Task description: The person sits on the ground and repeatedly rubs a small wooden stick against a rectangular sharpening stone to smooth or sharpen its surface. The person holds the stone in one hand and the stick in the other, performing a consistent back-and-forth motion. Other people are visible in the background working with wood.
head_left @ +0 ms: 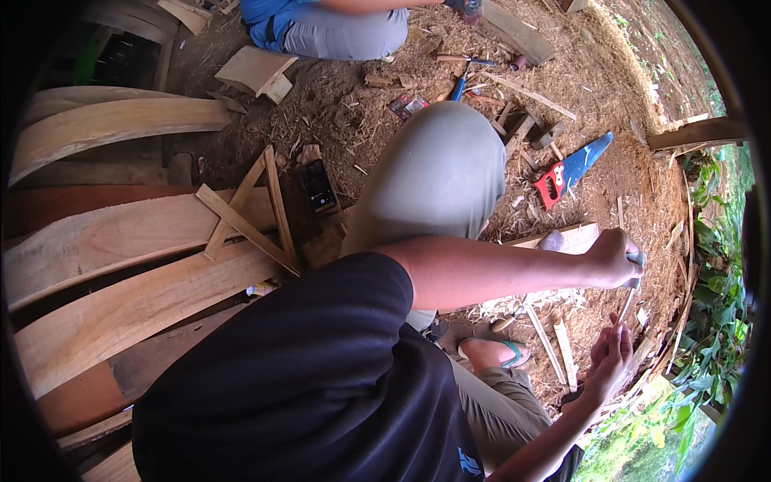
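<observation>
My left hand (614, 259) is closed round a small grey-green flat piece (637, 270), whose kind I cannot make out. Just below it, the fingers of my right hand (610, 353) pinch a slender light-coloured rod (627, 305). The rod's upper end reaches up to the grey-green piece; whether they touch is unclear. Beneath my left forearm lies a pale wooden board (580, 237), partly hidden. A handsaw (574, 170) with a red handle and blue blade lies on the ground above my left hand. A wooden-handled tool (504, 323) rests near my sandalled foot.
Curved planks (120, 233) are stacked at the left, with narrow slats (245, 225) across them. A phone (318, 186) stands near my knee. Another person (337, 32) sits at the top, a hand at a wooden block (514, 32). Shavings cover the ground; plants (711, 305) grow at the right.
</observation>
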Tool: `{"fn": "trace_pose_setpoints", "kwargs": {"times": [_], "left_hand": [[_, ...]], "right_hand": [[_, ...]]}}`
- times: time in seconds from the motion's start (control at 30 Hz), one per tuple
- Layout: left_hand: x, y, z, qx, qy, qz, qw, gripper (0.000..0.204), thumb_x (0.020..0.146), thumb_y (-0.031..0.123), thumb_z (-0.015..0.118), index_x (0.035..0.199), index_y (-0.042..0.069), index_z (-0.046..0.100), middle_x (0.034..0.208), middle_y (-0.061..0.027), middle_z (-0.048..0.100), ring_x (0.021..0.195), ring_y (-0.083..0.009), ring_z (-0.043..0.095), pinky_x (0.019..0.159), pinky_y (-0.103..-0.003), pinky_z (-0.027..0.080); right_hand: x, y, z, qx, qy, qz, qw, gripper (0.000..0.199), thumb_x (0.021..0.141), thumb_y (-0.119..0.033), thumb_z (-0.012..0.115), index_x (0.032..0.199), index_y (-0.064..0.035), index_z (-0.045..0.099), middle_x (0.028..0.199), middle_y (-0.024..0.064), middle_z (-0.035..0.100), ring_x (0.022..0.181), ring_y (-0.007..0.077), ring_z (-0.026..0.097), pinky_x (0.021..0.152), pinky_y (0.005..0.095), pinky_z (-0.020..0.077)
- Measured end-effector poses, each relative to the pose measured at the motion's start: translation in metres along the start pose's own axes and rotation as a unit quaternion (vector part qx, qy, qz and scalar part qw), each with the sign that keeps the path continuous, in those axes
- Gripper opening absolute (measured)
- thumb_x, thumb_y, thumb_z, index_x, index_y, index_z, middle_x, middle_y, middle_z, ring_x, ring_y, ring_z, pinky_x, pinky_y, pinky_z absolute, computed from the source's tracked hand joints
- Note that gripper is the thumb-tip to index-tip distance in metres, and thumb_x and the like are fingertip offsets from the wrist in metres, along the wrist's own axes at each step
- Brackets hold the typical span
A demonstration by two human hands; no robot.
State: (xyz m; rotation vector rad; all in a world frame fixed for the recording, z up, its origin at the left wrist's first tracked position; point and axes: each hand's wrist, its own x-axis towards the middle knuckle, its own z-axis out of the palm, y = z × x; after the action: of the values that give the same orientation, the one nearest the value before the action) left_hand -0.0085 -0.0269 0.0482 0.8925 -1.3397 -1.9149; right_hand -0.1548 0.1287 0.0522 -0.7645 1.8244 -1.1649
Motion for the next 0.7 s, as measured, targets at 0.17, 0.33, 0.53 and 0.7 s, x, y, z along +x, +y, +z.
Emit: {"fn": "trace_pose_setpoints", "kwargs": {"times": [0.17,0.33,0.53,0.7], "left_hand": [[-0.002,-0.003,0.005,0.006,-0.017,0.016,1.000,0.009,0.086,0.007,0.069,0.087,0.000,0.072,0.082,-0.0129,0.072,0.071,-0.0157,0.070,0.065,-0.028,0.054],[0.002,-0.006,0.010,0.009,-0.006,0.008,1.000,0.010,0.085,0.010,0.069,0.086,0.000,0.072,0.076,-0.0119,0.071,0.067,-0.0146,0.068,0.060,-0.030,0.052],[-0.003,-0.008,0.013,0.032,0.027,0.007,0.999,0.016,0.084,0.015,0.070,0.084,-0.001,0.072,0.072,-0.0123,0.070,0.060,-0.0156,0.065,0.057,-0.032,0.048],[-0.005,-0.018,0.009,0.046,0.046,0.006,0.998,0.019,0.086,0.018,0.069,0.090,0.000,0.071,0.078,-0.0125,0.071,0.065,-0.0149,0.065,0.059,-0.031,0.048]], "right_hand": [[0.001,0.001,-0.017,0.144,-0.076,0.072,0.984,0.020,0.099,-0.019,0.051,0.099,-0.0036,0.064,0.055,-0.0075,0.041,0.039,-0.0006,0.026,0.032,0.0191,0.0153],[0.012,0.013,-0.023,-0.185,0.034,-0.121,0.975,0.022,0.096,-0.021,0.057,0.095,-0.0024,0.069,0.058,-0.0022,0.055,0.045,0.0033,0.044,0.039,0.0197,0.0342],[0.002,0.006,-0.019,-0.371,0.186,-0.300,0.859,0.013,0.089,-0.010,0.065,0.096,-0.0014,0.072,0.088,0.0106,0.072,0.073,0.0183,0.068,0.065,0.0308,0.0573],[-0.008,0.002,-0.008,-0.419,0.212,-0.409,0.782,0.013,0.086,-0.004,0.068,0.098,-0.0027,0.072,0.088,0.0092,0.071,0.078,0.0177,0.068,0.064,0.0294,0.0565]]}}
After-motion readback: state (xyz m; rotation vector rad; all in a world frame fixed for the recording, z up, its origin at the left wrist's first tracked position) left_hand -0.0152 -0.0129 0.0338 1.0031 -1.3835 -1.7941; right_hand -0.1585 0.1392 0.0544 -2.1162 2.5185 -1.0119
